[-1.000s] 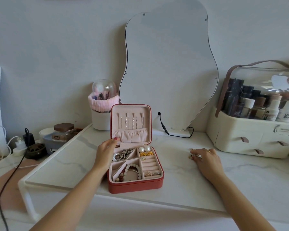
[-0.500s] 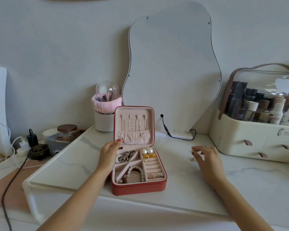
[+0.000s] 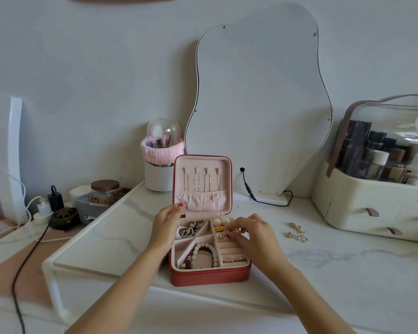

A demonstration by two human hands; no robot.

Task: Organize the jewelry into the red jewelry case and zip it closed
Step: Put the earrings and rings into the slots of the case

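Marble surface (image 3: 323,261) carries the red jewelry case (image 3: 209,276), unzipped, lid (image 3: 202,184) upright, compartments holding bracelets and pearl earrings. Left hand (image 3: 165,227) grip pinches the lid's lower left corner; right hand (image 3: 253,235) grip pinches a small gold earring (image 3: 223,231) over the case's upper right compartment. Loose gold earrings (image 3: 297,232) lie on the surface just right of the case.
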